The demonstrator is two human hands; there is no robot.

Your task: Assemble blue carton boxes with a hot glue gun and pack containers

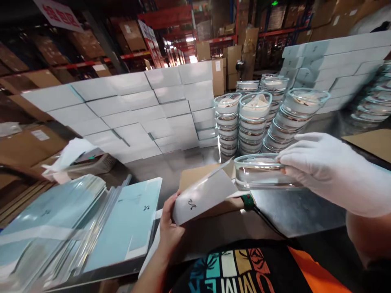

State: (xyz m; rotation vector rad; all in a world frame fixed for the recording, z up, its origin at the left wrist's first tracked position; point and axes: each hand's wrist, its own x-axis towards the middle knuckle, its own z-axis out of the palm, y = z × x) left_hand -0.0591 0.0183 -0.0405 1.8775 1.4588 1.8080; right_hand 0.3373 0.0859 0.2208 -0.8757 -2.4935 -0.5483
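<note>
Pinched at its three-o'clock end by the gloved right hand [324, 167], the glass dish [259, 176], at two o'clock from the white box [206, 197] the left hand [171, 223] pinches, could slip if the grip slackens or snag on a raised flap [229, 169].

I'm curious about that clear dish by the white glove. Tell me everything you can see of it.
The clear dish looks like glass: see-through, shallow, with a rounded, pale bluish rim and shiny sides. A brownish band shows through its wall; I can't tell whether that is reflection or contents. It sits roughly level, its right end gripped by the white-gloved right hand. Its left end is at the open box in the left hand; whether they touch is unclear.
</note>
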